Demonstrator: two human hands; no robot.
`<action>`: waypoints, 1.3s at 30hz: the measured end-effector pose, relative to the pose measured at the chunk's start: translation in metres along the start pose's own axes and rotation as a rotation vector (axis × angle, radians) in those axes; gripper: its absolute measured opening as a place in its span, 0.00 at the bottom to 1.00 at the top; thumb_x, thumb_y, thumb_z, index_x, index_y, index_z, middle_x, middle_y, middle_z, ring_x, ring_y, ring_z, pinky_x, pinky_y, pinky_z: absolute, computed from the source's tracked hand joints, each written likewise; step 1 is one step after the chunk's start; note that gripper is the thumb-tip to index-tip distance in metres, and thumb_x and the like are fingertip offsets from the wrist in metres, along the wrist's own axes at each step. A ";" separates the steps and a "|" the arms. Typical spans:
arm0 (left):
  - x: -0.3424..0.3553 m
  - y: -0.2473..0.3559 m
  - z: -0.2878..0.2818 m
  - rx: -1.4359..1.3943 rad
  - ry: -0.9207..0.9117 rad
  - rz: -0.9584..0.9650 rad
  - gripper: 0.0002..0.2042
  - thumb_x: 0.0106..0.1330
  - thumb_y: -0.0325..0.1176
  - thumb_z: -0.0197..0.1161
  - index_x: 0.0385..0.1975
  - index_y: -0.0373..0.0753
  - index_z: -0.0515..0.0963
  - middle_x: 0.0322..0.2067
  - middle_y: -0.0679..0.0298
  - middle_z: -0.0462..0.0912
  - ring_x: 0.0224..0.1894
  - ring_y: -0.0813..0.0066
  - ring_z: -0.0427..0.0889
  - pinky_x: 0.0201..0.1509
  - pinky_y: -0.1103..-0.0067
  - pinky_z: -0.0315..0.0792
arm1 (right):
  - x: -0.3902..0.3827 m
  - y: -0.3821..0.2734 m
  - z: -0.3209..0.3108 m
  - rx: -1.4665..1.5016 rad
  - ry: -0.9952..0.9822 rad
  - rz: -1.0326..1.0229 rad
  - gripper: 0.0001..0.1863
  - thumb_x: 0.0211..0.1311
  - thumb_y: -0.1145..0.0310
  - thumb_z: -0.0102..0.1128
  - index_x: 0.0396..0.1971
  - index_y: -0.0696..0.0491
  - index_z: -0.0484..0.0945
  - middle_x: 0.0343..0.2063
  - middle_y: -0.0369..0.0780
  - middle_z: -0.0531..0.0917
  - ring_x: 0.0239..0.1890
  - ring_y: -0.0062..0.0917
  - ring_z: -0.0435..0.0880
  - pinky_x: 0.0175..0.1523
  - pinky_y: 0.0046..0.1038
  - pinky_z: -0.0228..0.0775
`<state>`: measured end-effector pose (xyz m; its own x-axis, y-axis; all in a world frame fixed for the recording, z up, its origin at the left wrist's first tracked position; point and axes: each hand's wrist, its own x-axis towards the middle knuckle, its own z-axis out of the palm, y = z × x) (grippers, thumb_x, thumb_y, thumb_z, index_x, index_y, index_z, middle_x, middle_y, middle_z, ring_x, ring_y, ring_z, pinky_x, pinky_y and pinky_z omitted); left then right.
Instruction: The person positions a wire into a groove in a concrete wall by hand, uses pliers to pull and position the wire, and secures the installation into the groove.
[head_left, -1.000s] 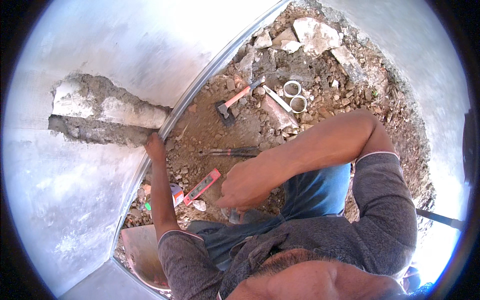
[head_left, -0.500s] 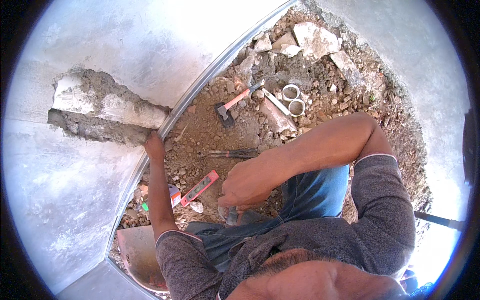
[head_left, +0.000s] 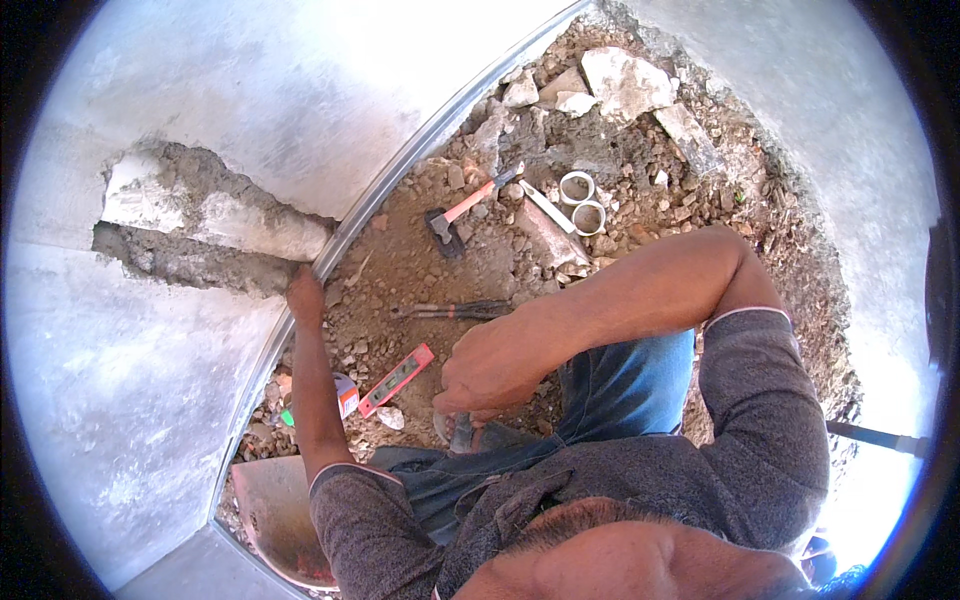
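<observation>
My left hand point(head_left: 306, 297) reaches forward to the metal-edged rim point(head_left: 345, 235) of a pale wall surface. Its fingers are bent in at the lower end of a broken-out groove point(head_left: 190, 255), where a whitish pipe-like length point(head_left: 260, 225) lies exposed. Whatever those fingers grip is hidden. My right hand point(head_left: 490, 365) is curled in front of my bent knee, back upward, its fingertips out of sight beneath it. Between my hands lies a red spirit level point(head_left: 396, 380). Just beyond the right hand rests a dark, long-handled pair of pliers or pincers point(head_left: 450, 310).
A hammer with an orange handle point(head_left: 465, 205), two white rings point(head_left: 577, 187) and a white strip point(head_left: 546, 206) lie farther out on rubble. Broken slabs point(head_left: 627, 82) are piled at the far end. A labelled can point(head_left: 346, 396) and a rusty curved metal sheet point(head_left: 285, 510) flank my left arm.
Both hands keep nearly the same place and pose. The whole view has shifted very slightly.
</observation>
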<state>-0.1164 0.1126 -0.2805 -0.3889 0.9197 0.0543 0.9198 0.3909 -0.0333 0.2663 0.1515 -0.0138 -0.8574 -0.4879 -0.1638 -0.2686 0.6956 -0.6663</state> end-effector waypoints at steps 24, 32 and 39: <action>0.002 -0.004 0.006 -0.194 -0.008 0.031 0.12 0.52 0.29 0.64 0.34 0.34 0.70 0.32 0.46 0.78 0.37 0.45 0.78 0.41 0.57 0.71 | 0.001 0.005 0.002 0.011 -0.024 0.022 0.15 0.58 0.62 0.56 0.36 0.60 0.71 0.29 0.51 0.80 0.35 0.48 0.80 0.38 0.45 0.71; 0.001 -0.004 0.006 -0.161 -0.030 -0.021 0.13 0.51 0.30 0.65 0.33 0.35 0.70 0.29 0.47 0.79 0.36 0.46 0.79 0.39 0.58 0.72 | 0.001 0.004 -0.002 0.003 -0.043 0.001 0.16 0.58 0.62 0.55 0.37 0.60 0.71 0.30 0.50 0.80 0.37 0.47 0.79 0.40 0.44 0.70; 0.004 -0.008 0.018 -0.049 -0.036 0.021 0.12 0.53 0.30 0.62 0.35 0.35 0.72 0.31 0.48 0.80 0.36 0.50 0.80 0.38 0.60 0.74 | 0.005 0.005 0.006 0.025 -0.054 0.078 0.16 0.59 0.60 0.54 0.37 0.59 0.70 0.29 0.50 0.79 0.36 0.47 0.79 0.39 0.44 0.70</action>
<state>-0.1264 0.1135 -0.2983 -0.3706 0.9286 0.0184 0.9288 0.3704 0.0147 0.2634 0.1490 -0.0227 -0.8500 -0.4613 -0.2542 -0.1904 0.7191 -0.6683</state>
